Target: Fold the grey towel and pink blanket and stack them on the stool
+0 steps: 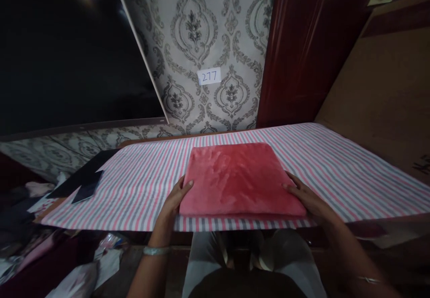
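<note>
A pink plush cloth [235, 181], folded into a thick flat rectangle, lies near the front edge of the table. Its nap looks darker and ruffled in the middle. My left hand [177, 196] holds its left side, thumb on top and the other fingers mostly hidden along the edge. On the opposite side, my right hand [304, 197] grips the right edge in the same way, thumb over the top. Under the folded cloth spreads a tablecloth [144, 177] with pink, grey and white stripes.
A dark phone [88, 187] lies at the table's left end. A large screen [74, 56] stands behind on the left, a cardboard box [386, 92] on the right. A paper marked 277 [209, 76] is on the patterned wall. Bags and clothes [77, 280] clutter the lower left.
</note>
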The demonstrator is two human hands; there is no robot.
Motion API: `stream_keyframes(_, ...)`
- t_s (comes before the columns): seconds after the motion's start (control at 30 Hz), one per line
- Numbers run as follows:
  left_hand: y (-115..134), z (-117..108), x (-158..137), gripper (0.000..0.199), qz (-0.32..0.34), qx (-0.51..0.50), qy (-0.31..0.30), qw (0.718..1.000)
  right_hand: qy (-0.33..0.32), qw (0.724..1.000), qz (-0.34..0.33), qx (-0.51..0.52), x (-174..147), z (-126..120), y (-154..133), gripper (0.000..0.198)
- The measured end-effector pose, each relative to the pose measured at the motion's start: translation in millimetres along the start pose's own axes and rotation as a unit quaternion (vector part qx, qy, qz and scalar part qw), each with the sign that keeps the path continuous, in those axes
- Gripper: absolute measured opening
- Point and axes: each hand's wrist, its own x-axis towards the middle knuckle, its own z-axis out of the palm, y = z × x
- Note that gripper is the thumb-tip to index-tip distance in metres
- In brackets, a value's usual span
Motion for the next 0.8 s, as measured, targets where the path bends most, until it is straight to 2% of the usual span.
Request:
stream_keyframes(0.1, 10, -3, 9, 0.084, -0.001, 0.037, 0.023, 0.999, -0.014, 0.999, -0.038, -0.030, 13, 4, -7, 0.084)
stream_keyframes(0.17, 18, -4, 19, 0.081, 0.019, 0.138, 0.081, 0.987, -0.016, 0.997, -0.062, -0.052, 24, 8, -10, 0.083)
stream_keyframes(0.23, 26, -3, 29, 0.074, 0.063, 0.263, 0.143, 0.952, 0.004, 0.993, -0.070, -0.090, 35, 11, -9, 0.085)
stream_keyframes(0.3, 31, 1, 39, 0.066, 0.132, 0.334, 0.180, 0.916, 0.033, 0.989, -0.069, -0.126, 45, 10, -3, 0.086)
stream_keyframes(0.37, 33, 6, 47, 0.061, 0.205, 0.336, 0.183, 0.901, 0.051, 0.987, -0.063, -0.140, 51, 8, 7, 0.086)
stream_keyframes(0.43, 30, 12, 55, 0.055, 0.243, 0.316, 0.178, 0.900, 0.048, 0.988, -0.065, -0.135, 54, 4, 15, 0.085)
stream_keyframes(0.6, 19, 14, 69, 0.040, 0.228, 0.295, 0.159, 0.914, 0.045, 0.986, -0.071, -0.141, 56, -1, 22, 0.084)
stream_keyframes(0.8, 30, 7, 79, 0.015, 0.237, 0.299, 0.123, 0.916, 0.031, 0.984, -0.084, -0.155, 61, -4, 25, 0.079)
